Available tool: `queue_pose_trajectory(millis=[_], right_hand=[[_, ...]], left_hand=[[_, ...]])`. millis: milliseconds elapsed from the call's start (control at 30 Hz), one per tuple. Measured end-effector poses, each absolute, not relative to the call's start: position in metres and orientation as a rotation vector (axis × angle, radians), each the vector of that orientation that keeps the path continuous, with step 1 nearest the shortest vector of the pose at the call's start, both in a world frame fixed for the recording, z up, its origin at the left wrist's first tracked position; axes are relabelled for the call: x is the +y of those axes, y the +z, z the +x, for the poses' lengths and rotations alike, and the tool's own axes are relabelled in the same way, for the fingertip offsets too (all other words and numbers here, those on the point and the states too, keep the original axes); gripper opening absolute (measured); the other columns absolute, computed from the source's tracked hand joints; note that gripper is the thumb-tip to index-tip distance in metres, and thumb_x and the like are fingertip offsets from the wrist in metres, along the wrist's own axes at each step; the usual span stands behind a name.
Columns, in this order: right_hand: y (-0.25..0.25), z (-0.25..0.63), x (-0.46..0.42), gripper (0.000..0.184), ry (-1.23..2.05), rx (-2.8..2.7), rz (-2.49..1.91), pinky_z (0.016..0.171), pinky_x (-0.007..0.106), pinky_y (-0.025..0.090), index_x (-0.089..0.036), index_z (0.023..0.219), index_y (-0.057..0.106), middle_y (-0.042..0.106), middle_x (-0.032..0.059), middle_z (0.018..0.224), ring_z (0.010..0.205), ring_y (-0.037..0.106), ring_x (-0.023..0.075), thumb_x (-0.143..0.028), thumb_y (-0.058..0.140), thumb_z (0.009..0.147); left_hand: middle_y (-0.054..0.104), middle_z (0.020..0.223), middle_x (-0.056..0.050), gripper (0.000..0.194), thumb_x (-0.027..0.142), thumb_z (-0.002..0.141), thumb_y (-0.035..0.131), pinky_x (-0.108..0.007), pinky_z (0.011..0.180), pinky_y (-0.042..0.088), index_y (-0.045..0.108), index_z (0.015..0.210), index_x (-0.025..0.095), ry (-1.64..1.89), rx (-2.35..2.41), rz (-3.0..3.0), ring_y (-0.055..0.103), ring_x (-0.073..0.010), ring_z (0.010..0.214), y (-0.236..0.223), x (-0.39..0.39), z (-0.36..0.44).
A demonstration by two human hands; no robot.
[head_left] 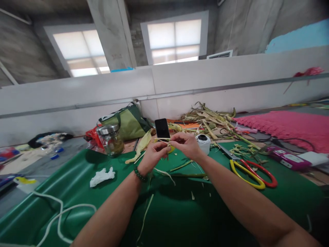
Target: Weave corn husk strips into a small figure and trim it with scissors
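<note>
My left hand (pixel 153 156), with a dark green bead bracelet at the wrist, has its fingers pinched together above the green mat (pixel 177 209). Close against it, my right hand (pixel 189 145) pinches too. A thin, pale strip of corn husk (pixel 162 139) runs between the fingertips of both hands; part of it is hidden by them. Just behind stands a black phone (pixel 161 127). To the right of my right hand sits a white spool of thread (pixel 204 145). A broad yellowish husk (pixel 143 145) lies left of my left hand, and narrow green strips (pixel 181 166) lie below the hands.
Large scissors (pixel 248 171) with red and yellow handles lie at right, blades apart. Behind them is a heap of dried husks (pixel 210 118). A glass jar (pixel 111 141), a green bag (pixel 130 121), crumpled tissue (pixel 102 176) and a white cable (pixel 60 212) are at left.
</note>
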State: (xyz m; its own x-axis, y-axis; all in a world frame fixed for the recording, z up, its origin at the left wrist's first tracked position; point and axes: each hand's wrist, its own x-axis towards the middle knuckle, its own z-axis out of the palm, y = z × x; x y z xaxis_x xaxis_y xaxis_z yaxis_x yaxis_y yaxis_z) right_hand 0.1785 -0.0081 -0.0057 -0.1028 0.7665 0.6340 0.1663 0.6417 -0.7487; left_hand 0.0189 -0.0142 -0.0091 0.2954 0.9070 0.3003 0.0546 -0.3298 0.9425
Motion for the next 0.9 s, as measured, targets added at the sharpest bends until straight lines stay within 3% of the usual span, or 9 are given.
queue_pose_trajectory(millis=[233,400,500,600,700,900], right_hand=[[-0.007,0.183,0.000,0.016,0.674,-1.460,-0.852,0.054,0.026,0.043,-0.017,0.065,0.065,0.062,0.0000,0.061,0.054,0.052,0.0116,-0.033,0.067,0.062],[-0.007,0.184,0.003,0.017,0.728,-1.366,-0.857,0.057,0.028,0.043,-0.017,0.064,0.066,0.063,0.0000,0.061,0.056,0.053,0.0125,-0.033,0.070,0.059],[-0.005,0.182,-0.001,0.017,0.702,-1.388,-0.848,0.055,0.026,0.042,-0.017,0.065,0.067,0.063,0.0007,0.061,0.056,0.052,0.0124,-0.034,0.069,0.061],[-0.003,0.182,-0.005,0.018,0.697,-1.449,-0.845,0.052,0.025,0.039,-0.017,0.067,0.068,0.062,0.0002,0.061,0.053,0.048,0.0108,-0.035,0.069,0.062],[-0.002,0.186,-0.006,0.019,0.807,-1.522,-0.807,0.051,0.024,0.036,-0.017,0.068,0.068,0.058,-0.0016,0.058,0.052,0.045,0.0095,-0.036,0.069,0.063],[0.002,0.195,-0.006,0.017,0.991,-1.658,-0.750,0.057,0.024,0.040,-0.017,0.067,0.070,0.062,-0.0014,0.063,0.059,0.051,0.0103,-0.033,0.072,0.063]], left_hand=[[0.060,0.055,0.002,0.015,0.022,0.062,0.078,-0.015,0.037,0.030,0.067,0.065,0.012,1.207,0.960,1.121,0.040,-0.0024,0.038,-0.009,-0.001,0.012],[0.056,0.052,0.006,0.015,0.018,0.066,0.074,-0.010,0.037,0.032,0.060,0.064,0.014,1.711,0.885,0.624,0.043,-0.0005,0.038,-0.002,0.010,-0.004],[0.061,0.057,0.005,0.022,0.021,0.056,0.081,-0.012,0.039,0.033,0.065,0.071,0.015,1.797,0.806,0.861,0.045,-0.0014,0.041,0.005,0.004,-0.006],[0.069,0.066,0.000,0.030,0.023,0.048,0.085,-0.017,0.049,0.042,0.071,0.073,0.013,1.468,0.896,1.284,0.054,-0.0064,0.051,0.005,-0.006,0.000],[0.071,0.070,-0.003,0.028,0.025,0.049,0.084,-0.023,0.057,0.047,0.075,0.073,0.014,1.227,0.939,1.510,0.059,-0.0117,0.059,0.001,-0.012,0.007],[0.073,0.080,-0.007,0.028,0.030,0.052,0.083,-0.029,0.069,0.051,0.076,0.075,0.016,1.284,0.924,1.664,0.064,-0.0189,0.074,-0.004,-0.010,0.006]])
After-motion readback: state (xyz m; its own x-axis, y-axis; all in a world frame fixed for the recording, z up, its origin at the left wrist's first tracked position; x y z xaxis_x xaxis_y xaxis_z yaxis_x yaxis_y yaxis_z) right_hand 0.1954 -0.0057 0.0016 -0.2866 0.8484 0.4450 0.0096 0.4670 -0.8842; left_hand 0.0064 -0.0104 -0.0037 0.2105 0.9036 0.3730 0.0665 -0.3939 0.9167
